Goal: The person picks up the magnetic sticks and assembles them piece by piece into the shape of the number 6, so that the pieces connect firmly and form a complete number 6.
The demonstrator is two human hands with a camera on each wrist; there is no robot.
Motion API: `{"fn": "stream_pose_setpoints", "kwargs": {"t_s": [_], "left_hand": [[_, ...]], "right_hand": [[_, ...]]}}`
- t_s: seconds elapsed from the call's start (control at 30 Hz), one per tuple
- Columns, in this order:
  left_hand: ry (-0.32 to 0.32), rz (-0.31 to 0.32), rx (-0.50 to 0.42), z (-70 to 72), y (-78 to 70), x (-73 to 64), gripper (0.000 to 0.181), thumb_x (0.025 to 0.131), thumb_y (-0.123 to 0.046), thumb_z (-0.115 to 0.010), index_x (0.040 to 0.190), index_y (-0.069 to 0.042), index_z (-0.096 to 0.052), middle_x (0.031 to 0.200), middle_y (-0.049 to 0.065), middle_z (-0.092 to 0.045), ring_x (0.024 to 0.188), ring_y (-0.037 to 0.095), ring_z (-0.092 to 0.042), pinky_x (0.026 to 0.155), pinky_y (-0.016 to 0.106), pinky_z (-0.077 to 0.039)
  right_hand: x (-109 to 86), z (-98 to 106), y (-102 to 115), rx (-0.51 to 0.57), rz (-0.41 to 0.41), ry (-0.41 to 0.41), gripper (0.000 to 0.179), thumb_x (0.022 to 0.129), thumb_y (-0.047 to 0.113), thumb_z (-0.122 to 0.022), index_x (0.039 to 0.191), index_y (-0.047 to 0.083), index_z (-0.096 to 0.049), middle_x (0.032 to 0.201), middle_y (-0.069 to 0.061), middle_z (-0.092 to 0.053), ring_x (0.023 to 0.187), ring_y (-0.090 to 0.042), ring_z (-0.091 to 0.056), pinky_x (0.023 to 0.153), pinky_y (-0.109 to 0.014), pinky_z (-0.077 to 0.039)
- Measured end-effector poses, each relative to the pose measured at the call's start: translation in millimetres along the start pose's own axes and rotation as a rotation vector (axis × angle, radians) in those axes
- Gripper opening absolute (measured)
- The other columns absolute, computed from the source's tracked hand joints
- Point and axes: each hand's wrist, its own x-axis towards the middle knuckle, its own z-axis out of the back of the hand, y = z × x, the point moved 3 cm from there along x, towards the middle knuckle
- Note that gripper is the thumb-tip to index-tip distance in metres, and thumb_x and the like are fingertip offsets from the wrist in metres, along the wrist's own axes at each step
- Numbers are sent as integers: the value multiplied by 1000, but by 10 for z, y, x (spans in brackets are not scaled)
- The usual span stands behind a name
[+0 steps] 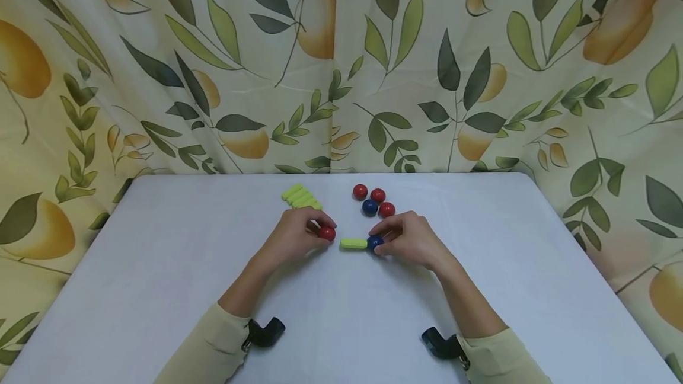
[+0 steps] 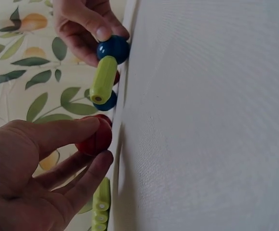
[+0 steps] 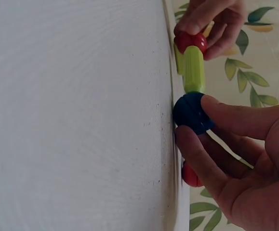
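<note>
In the head view my left hand [image 1: 299,233] pinches a red ball [image 1: 327,233] between thumb and fingers. My right hand [image 1: 411,240] grips a blue ball [image 1: 375,243], with a yellow-green rod [image 1: 353,244] joined to it and pointing left toward the red ball. A gap separates the rod's free end from that ball. The left wrist view shows a small dark hole in the end face of the rod [image 2: 103,82]. Thumb and fingertip press the blue ball [image 3: 192,113] from two sides in the right wrist view.
Behind the hands, several red balls [image 1: 377,195] and another blue ball [image 1: 370,207] sit in a cluster. Several more yellow-green rods [image 1: 300,196] lie side by side beyond the left hand. The white table [image 1: 341,325] ends at a patterned curtain [image 1: 341,76].
</note>
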Motion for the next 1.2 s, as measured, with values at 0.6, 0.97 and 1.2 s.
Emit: {"fn": "stream_pose_setpoints", "kwargs": {"t_s": [0.6, 0.97, 1.2], "left_hand": [[72, 5, 16, -32, 30, -33, 30, 82, -12, -89, 108, -24, -81, 102, -3, -71, 98, 19, -64, 84, 32, -59], [80, -41, 17, -55, 13, -28, 29, 83, -11, -88, 109, -22, -81, 103, -3, -72, 96, 18, -65, 85, 32, -59], [83, -46, 18, -54, 10, -18, 30, 83, -12, -89, 110, -21, -81, 103, -3, -72, 96, 18, -65, 85, 32, -59]], "right_hand": [[-1, -28, 24, -7, -12, -15, 29, 82, 11, -87, 111, 11, -81, 93, -4, -72, 86, -21, -61, 71, -30, -53], [-15, -15, 43, -11, -21, -16, 28, 83, 10, -87, 111, 11, -81, 96, -5, -72, 87, -21, -60, 71, -30, -52], [-15, -15, 49, -12, -17, -22, 28, 82, 11, -88, 109, 12, -82, 96, -5, -72, 85, -22, -59, 71, -31, -51]]}}
